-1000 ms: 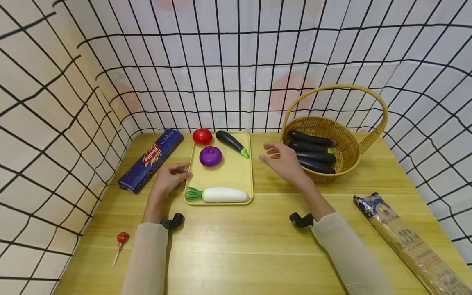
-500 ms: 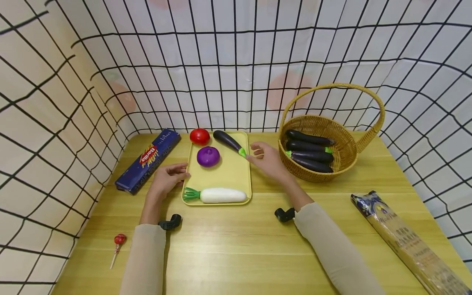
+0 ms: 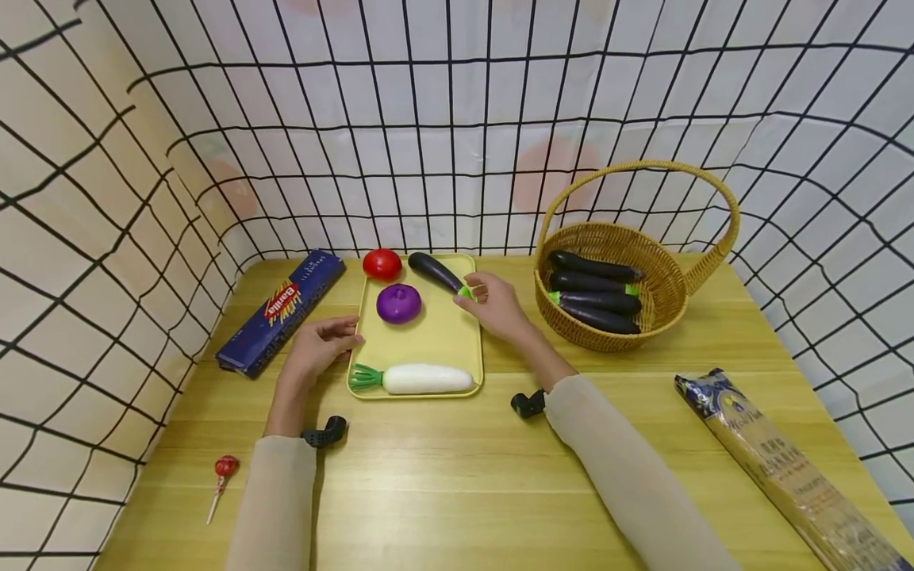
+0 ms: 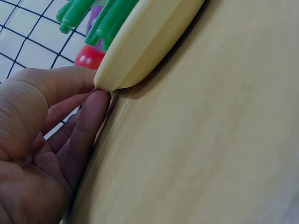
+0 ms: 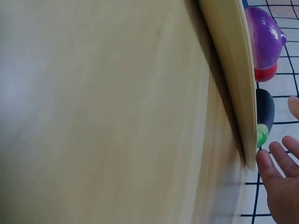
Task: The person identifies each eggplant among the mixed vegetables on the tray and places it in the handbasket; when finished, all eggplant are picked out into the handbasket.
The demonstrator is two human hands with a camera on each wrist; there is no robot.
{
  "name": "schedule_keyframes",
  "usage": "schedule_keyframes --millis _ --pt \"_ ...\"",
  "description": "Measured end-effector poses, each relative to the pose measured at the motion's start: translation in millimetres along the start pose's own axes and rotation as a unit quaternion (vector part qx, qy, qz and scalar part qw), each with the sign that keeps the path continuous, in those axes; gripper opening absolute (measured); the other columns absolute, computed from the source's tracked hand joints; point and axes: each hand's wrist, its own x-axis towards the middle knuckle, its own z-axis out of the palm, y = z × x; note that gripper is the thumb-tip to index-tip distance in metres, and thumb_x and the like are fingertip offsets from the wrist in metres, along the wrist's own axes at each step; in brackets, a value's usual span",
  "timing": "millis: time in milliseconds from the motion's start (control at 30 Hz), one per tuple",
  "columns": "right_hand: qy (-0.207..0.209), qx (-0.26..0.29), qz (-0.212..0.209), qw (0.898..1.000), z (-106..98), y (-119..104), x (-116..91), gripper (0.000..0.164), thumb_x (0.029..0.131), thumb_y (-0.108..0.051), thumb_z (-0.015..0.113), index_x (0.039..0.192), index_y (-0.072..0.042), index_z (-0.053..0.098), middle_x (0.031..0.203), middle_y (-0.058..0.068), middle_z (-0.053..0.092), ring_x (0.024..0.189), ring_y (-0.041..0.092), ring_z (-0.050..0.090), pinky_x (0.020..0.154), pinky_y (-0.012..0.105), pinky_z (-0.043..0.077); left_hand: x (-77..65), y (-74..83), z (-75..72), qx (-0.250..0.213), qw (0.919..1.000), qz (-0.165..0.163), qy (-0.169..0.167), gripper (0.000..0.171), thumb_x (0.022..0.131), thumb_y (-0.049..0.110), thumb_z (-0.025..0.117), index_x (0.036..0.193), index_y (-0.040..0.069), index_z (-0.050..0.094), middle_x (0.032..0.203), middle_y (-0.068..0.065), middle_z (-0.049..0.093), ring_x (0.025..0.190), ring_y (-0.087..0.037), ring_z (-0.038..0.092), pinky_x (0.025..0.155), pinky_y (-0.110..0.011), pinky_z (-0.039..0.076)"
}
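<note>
On the yellow tray [image 3: 421, 337] lie a red tomato [image 3: 382, 265], a purple onion [image 3: 398, 304], a white radish [image 3: 428, 379] with green leaves, and a dark eggplant [image 3: 434, 271] with a green stem end. My left hand [image 3: 316, 347] pinches the tray's left rim between thumb and finger, as the left wrist view confirms. Over the tray's right rim, my right hand [image 3: 496, 305] is at the eggplant's green end. In the right wrist view, its thumb and fingers are spread apart beside the eggplant, not closed round it.
A wicker basket [image 3: 546, 317] with a tall handle holds several eggplants, right of the tray. A blue spaghetti box [image 3: 280, 313] lies to the left. A lollipop [image 3: 225, 468] sits front left, a long pasta packet [image 3: 778, 460] front right. Wire grid [image 3: 467, 143] encloses the table.
My right hand has moved left from beside the basket to the eggplant on the tray. My left hand stays at the tray's rim. The head view has shifted slightly.
</note>
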Motion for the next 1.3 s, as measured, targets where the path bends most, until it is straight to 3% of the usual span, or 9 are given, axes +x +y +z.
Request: schedule_keyframes --millis 300,467,800,1000,1300 --pt "-0.003 -0.004 0.008 1.000 9.0 -7.8 11.8 0.062 0.097 -0.029 0.074 0.148 -0.002 0.051 0.147 0.017 0.054 0.129 0.035 0.059 0.110 0.044 0.052 3.2 2.5 -0.5 0.002 1.0000 -0.001 -0.001 0.051 0.089 0.023 0.083 0.138 0.016 0.068 0.121 -0.010 0.067 0.091 -0.010 0.065 0.077 -0.021 0.061" --pt "-0.003 -0.037 0.019 0.999 11.9 -10.2 19.3 0.065 0.098 -0.030 0.072 0.152 -0.003 0.047 0.152 0.017 0.052 0.133 0.035 0.056 0.114 0.044 0.048 3.2 3.6 -0.1 -0.003 1.0000 -0.002 -0.004 0.051 0.089 0.020 0.083 0.138 0.015 0.067 0.121 -0.009 0.067 0.091 -0.009 0.066 0.077 -0.022 0.062" --pt "-0.002 -0.112 0.020 0.993 22.9 -16.4 29.6 0.048 0.101 -0.018 0.067 0.145 -0.003 0.056 0.140 0.015 0.064 0.129 0.030 0.060 0.113 0.042 0.047 0.1 2.8 -1.3 -0.008 1.0000 -0.001 -0.005 0.051 0.091 0.018 0.081 0.140 0.014 0.066 0.115 -0.005 0.068 0.087 -0.006 0.066 0.077 -0.022 0.062" --pt "0.007 -0.112 0.024 0.993 27.0 -16.0 26.4 0.041 0.101 -0.014 0.067 0.140 -0.004 0.061 0.133 0.014 0.068 0.126 0.030 0.061 0.113 0.042 0.047 -0.8 1.5 -0.2 -0.004 1.0000 -0.003 -0.002 0.049 0.092 0.017 0.080 0.139 0.014 0.066 0.119 -0.009 0.067 0.088 -0.007 0.066 0.077 -0.022 0.062" --pt "-0.008 -0.088 0.029 0.996 14.2 -20.7 16.7 0.043 0.102 -0.014 0.064 0.143 -0.004 0.057 0.139 0.014 0.065 0.123 0.028 0.061 0.108 0.043 0.050 1.4 -1.1 0.2 0.003 1.0000 -0.006 0.001 0.050 0.091 0.020 0.081 0.138 0.016 0.067 0.121 -0.010 0.067 0.089 -0.008 0.066 0.077 -0.021 0.062"
